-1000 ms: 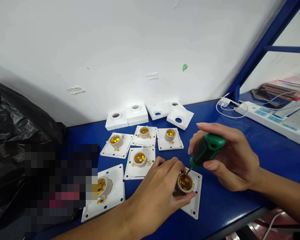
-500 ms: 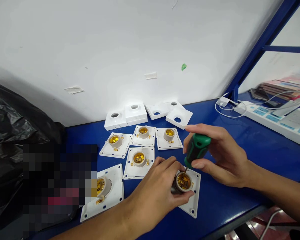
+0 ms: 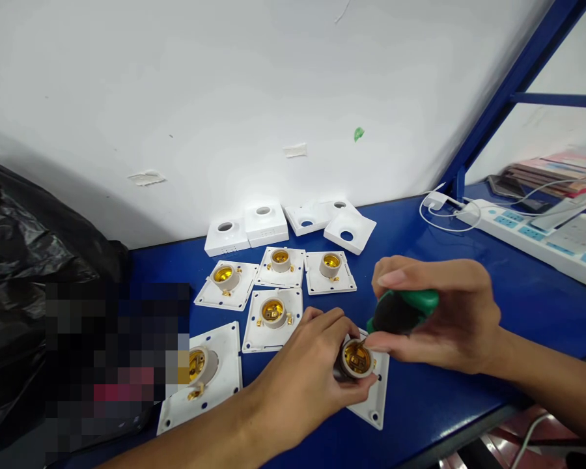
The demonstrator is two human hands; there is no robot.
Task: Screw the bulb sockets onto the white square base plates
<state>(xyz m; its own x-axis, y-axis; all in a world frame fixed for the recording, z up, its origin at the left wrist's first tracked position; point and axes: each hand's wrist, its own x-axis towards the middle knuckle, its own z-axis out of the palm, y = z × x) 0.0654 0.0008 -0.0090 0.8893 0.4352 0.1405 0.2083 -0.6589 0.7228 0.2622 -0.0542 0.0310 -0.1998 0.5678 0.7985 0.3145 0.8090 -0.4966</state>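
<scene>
My left hand (image 3: 317, 365) is closed round the side of a lamp socket (image 3: 358, 359), a round holder with a brass-coloured inside on a square white base plate (image 3: 374, 397). In my right hand (image 3: 444, 312) is a screwdriver with a green and black handle (image 3: 400, 311), gripped between thumb and fingers. It leans to the right, and its thin shaft reaches into the socket; the tip's exact contact is hard to make out. Just left of my left hand lies another lamp socket on its white plate (image 3: 273, 316).
More socket plates (image 3: 224, 280) lie on the blue table (image 3: 439, 404). Several white covers with round holes (image 3: 266, 221) stand along the wall. A power strip (image 3: 532, 234) with cables is at right, a black plastic bag (image 3: 39, 260) at left. Part of the left is pixelated.
My right hand has moved slightly right and down, and the screwdriver handle has tipped from nearly upright to a strong lean. My left hand keeps its hold on the lamp socket.
</scene>
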